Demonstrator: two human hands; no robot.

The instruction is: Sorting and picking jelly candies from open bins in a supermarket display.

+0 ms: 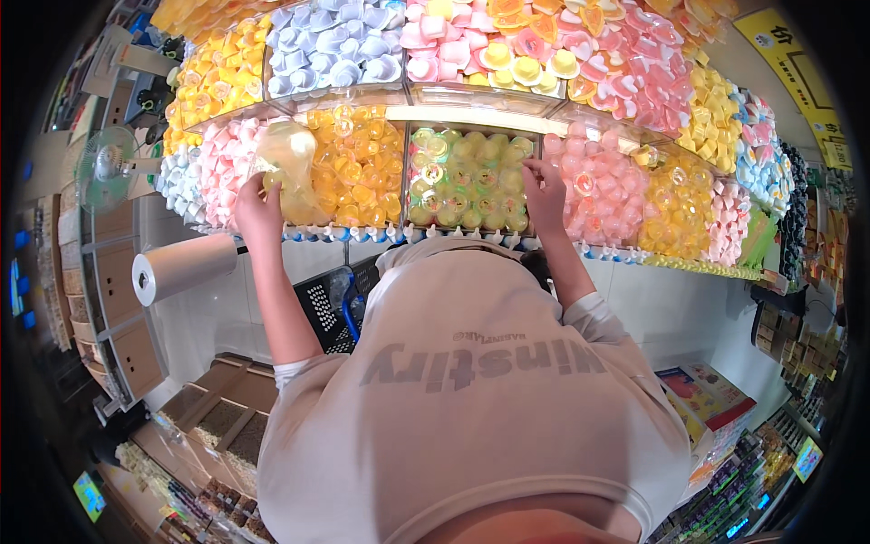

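Observation:
My left hand [258,207] grips a translucent plastic bag [290,172], its fingers closed, over the lower bins between pink cup-shaped pieces [220,163] and orange jelly cups [358,172]. My right hand [546,195] is at the right edge of a bin of pale green jelly cups [462,181], beside pink jelly cups [594,177]; its fingers are curled, and what is between them, if anything, is too small to tell.
An upper row of bins holds colorful sweets [331,50]. A white bag roll [181,267] projects at left, near a fan [104,168]. A dark basket [322,308] with blue handle sits below. Boxes [702,408] stand lower right.

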